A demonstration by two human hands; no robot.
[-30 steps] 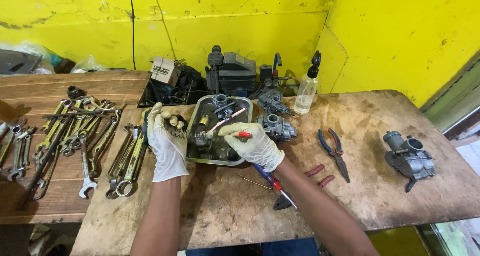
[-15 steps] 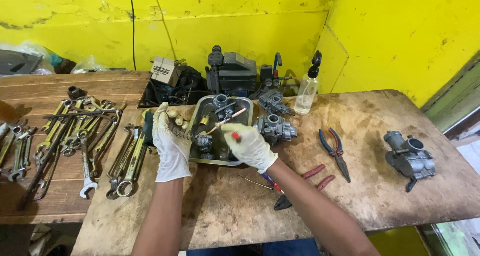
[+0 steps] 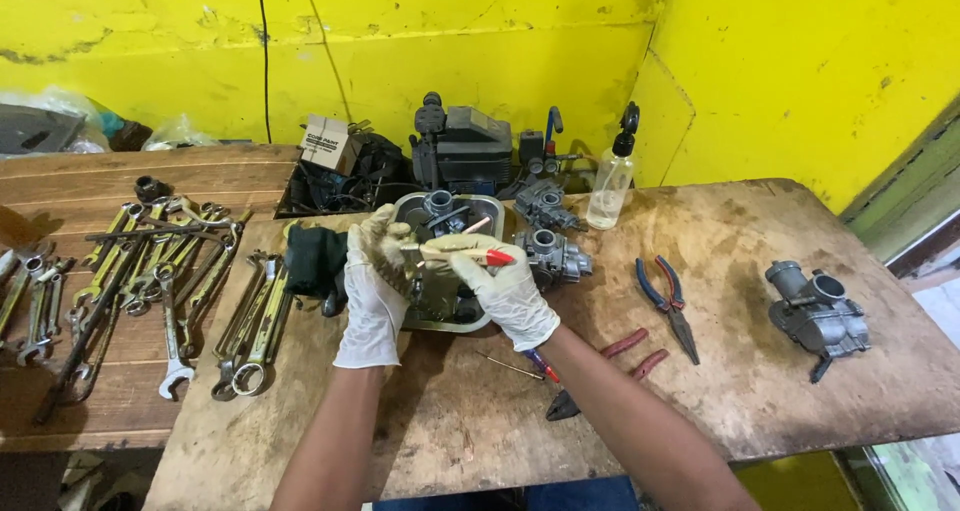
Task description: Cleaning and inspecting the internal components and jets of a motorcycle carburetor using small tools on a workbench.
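- Head view: we see a metal tray (image 3: 492, 214) at 12 o'clock on the worn wooden table (image 3: 700, 401), and it holds grey carburetor parts (image 3: 441, 209).
- At 11 o'clock, a dark box (image 3: 345, 186) behind the tray is packed with black parts and a small cardboard carton (image 3: 331, 144).
- Our left hand (image 3: 374, 281), in a white glove, is curled shut around a dirty carburetor body (image 3: 432, 286) held over the tray's near edge.
- Our right hand (image 3: 503, 283), also gloved, pinches a thin red-handled tool (image 3: 470, 255) between thumb and fingers, its shaft pointing toward 9 o'clock onto that body.
- At 3 o'clock lie blue-handled pliers (image 3: 668, 296) and, further out, 1 more carburetor (image 3: 818, 313).
- At 9 o'clock, wrenches (image 3: 160, 271) lie in rows on the plank bench.
- Both forearms rise from 6 o'clock, converging on the tray.
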